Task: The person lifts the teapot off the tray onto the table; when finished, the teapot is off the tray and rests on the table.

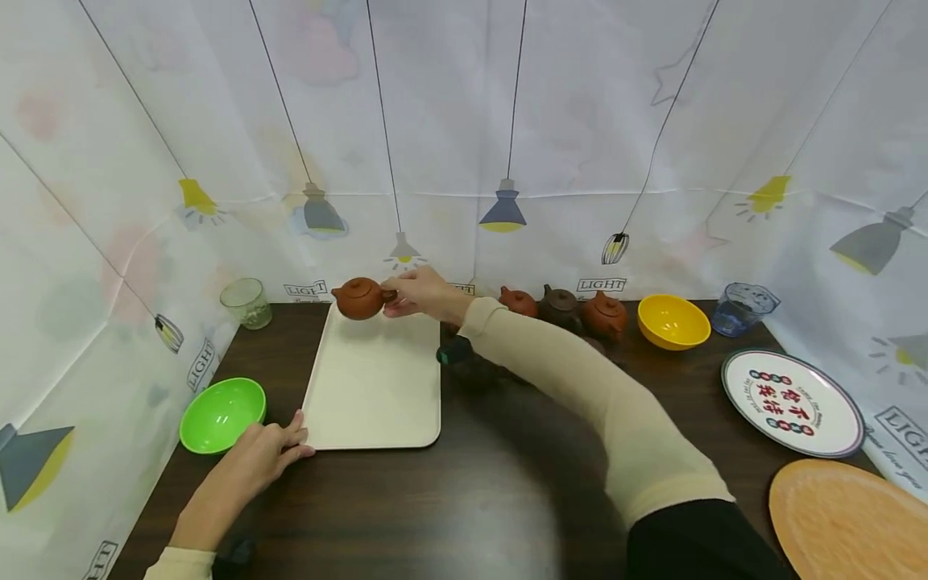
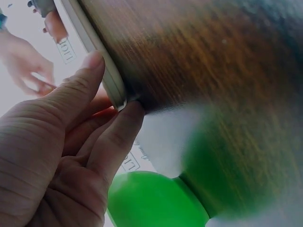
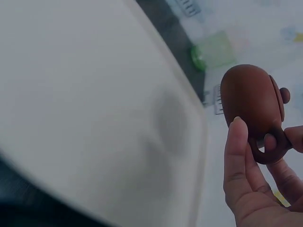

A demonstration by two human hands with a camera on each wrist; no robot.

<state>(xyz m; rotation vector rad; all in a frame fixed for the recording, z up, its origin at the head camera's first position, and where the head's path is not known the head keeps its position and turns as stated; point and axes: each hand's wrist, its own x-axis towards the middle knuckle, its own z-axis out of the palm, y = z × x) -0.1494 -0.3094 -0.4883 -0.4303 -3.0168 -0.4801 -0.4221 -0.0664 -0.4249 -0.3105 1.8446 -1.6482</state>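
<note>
Right hand [image 1: 420, 295] pinched loop handle of small reddish-brown clay teapot [image 1: 358, 298], held in air over far edge of cream rectangular plastic tray [image 1: 373, 387]. Left hand [image 1: 264, 451], fingers straight, steadied tray's near corner on dark wood desk [image 1: 507, 483]. Advice: keep pot level, lower slowly, tray braced.

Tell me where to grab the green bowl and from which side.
Take the green bowl by its rim, coming from above on its near-left edge. It sits upright with its mouth open, and the left hand and the tray crowd its right side.
</note>
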